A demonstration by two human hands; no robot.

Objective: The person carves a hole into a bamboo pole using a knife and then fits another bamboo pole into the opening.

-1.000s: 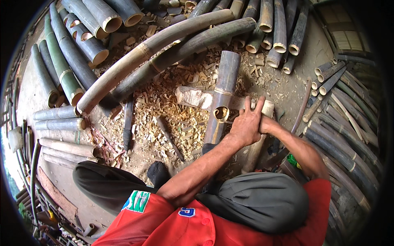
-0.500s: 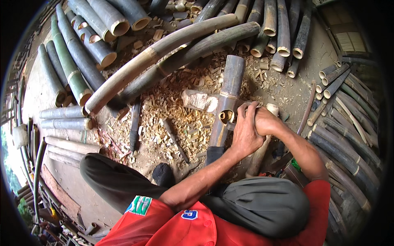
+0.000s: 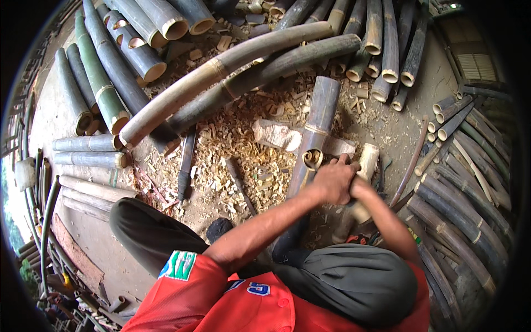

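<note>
The left hand [image 3: 336, 180] and the right hand [image 3: 358, 188] were together, the left resting over the right; whether they were clamped on anything could not be told, since the fingers were bunched and partly hidden. Just to their left lay a bamboo tube [image 3: 323, 105] with a round hole cut in its wall, set across a rough pale block [image 3: 276, 134] among wood shavings [image 3: 265, 171]. The left forearm [image 3: 265, 216] crossed over the tube's near part and hid it, and the hands covered some of a short pale pole [image 3: 370, 156] on the right. Left of the tube lay a dark slim tool [image 3: 186, 169] and a second slim tool [image 3: 238, 182]. On the far side a pale curved pole [image 3: 227, 63] and a darker curved pole [image 3: 265, 71] spanned the shavings, with stacked tubes [image 3: 138, 52] far left and more piled poles [image 3: 453, 216] to the right. As for markings, a green and white patch [image 3: 180, 265] sat on the left red sleeve [image 3: 188, 299], and blue, white-edged lettering [image 3: 258, 288] on the shirt front.
</note>
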